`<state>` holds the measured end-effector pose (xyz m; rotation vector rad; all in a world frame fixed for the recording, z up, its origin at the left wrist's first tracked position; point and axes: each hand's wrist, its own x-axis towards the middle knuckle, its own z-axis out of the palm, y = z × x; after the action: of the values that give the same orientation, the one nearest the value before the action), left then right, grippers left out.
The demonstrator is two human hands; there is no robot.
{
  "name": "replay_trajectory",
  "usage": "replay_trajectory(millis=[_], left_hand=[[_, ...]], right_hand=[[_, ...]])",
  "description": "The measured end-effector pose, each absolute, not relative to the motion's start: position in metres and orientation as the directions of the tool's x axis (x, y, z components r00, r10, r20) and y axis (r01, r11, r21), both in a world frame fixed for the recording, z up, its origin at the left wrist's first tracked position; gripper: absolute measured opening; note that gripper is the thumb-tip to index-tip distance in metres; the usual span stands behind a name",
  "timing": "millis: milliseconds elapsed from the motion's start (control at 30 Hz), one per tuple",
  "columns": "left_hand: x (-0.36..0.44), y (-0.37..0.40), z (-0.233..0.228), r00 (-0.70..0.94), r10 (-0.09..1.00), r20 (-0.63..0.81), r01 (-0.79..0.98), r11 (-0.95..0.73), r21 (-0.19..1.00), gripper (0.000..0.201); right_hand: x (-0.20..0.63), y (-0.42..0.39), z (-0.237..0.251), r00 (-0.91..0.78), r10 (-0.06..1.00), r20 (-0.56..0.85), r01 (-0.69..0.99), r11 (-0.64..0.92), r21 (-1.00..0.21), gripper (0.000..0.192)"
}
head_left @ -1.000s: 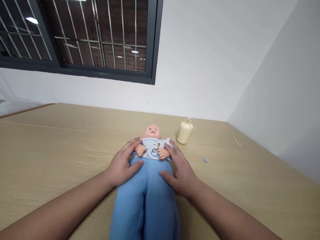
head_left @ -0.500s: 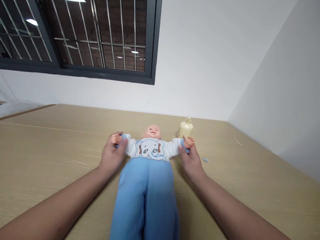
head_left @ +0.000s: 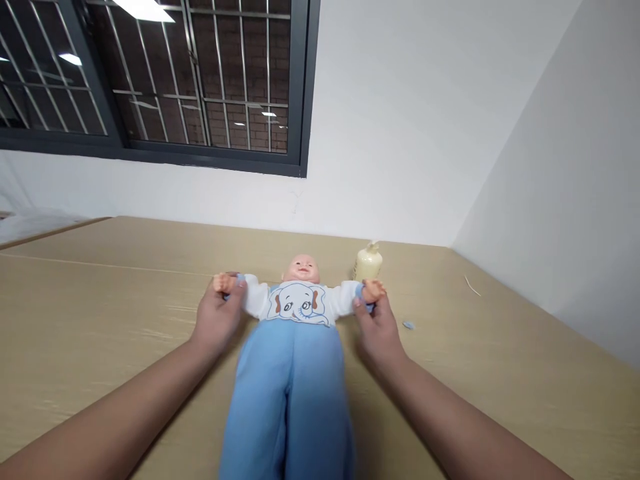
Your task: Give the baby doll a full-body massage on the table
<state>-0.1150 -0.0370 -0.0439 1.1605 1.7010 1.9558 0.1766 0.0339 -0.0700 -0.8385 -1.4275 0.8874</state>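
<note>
Doll: head of smooth, moulded plastic, with a faint sheen; fists look the same. Trousers are soft cloth, matt, creased at the crotch. Sleeves are white cloth, matt; cuffs also read as cloth. Elephant panel appears printed or appliquéd; which, cannot be told. Bottle: smooth, apparently plastic. Table: wood-toned, fairly smooth, with fine glossy ripples on the left. Wall: matt, apparently painted. Window: frame smooth and metal-like; panes glossy, reflecting lamps; bars of shiny metal. Brickwork beyond: rough, matt.
</note>
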Motion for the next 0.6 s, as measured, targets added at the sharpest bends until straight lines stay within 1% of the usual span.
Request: replay_trajectory(millis=[67, 133, 200, 233, 267, 333, 400, 467, 533, 600], left_hand=[[-0.108, -0.047, -0.043, -0.469, 0.722, 0.508, 0.501, -0.256, 0.827, 0.039], [-0.101, -0.055, -0.043, -0.258, 0.778, 0.572, 0.652, -0.297, 0.698, 0.057], [-0.097, -0.060, -0.043, -0.042, 0.810, 0.584, 0.738, -0.369, 0.565, 0.065], [-0.096, -0.062, -0.043, 0.048, 0.815, 0.577, 0.763, -0.403, 0.505, 0.067], [-0.095, -0.062, -0.043, 0.120, 0.817, 0.565, 0.781, -0.429, 0.454, 0.068], [-0.094, -0.063, -0.042, 0.205, 0.818, 0.537, 0.798, -0.457, 0.391, 0.068], [-0.093, -0.063, -0.041, 0.223, 0.822, 0.524, 0.805, -0.458, 0.377, 0.067], [-0.092, -0.062, -0.042, 0.188, 0.826, 0.532, 0.800, -0.442, 0.405, 0.064], [-0.093, -0.060, -0.044, 0.105, 0.828, 0.551, 0.780, -0.412, 0.471, 0.060], [-0.096, -0.055, -0.046, -0.040, 0.825, 0.564, 0.734, -0.359, 0.577, 0.054]], right_hand=[[0.177, 0.021, -0.066, -0.183, 0.815, 0.550, 0.162, 0.576, -0.801, 0.060], [0.177, 0.009, -0.062, -0.323, 0.745, 0.584, 0.278, 0.665, -0.693, 0.074], [0.176, 0.000, -0.058, -0.436, 0.691, 0.577, 0.369, 0.722, -0.586, 0.083], [0.176, -0.002, -0.057, -0.486, 0.671, 0.560, 0.399, 0.741, -0.540, 0.085], [0.175, -0.004, -0.055, -0.531, 0.654, 0.539, 0.420, 0.755, -0.503, 0.084], [0.173, -0.007, -0.053, -0.592, 0.638, 0.493, 0.452, 0.769, -0.453, 0.079], [0.170, -0.009, -0.052, -0.606, 0.644, 0.467, 0.473, 0.764, -0.439, 0.075], [0.169, -0.008, -0.052, -0.588, 0.662, 0.465, 0.477, 0.748, -0.462, 0.073], [0.171, -0.003, -0.054, -0.540, 0.692, 0.479, 0.458, 0.719, -0.522, 0.072], [0.174, 0.007, -0.060, -0.433, 0.746, 0.506, 0.406, 0.662, -0.630, 0.068]])
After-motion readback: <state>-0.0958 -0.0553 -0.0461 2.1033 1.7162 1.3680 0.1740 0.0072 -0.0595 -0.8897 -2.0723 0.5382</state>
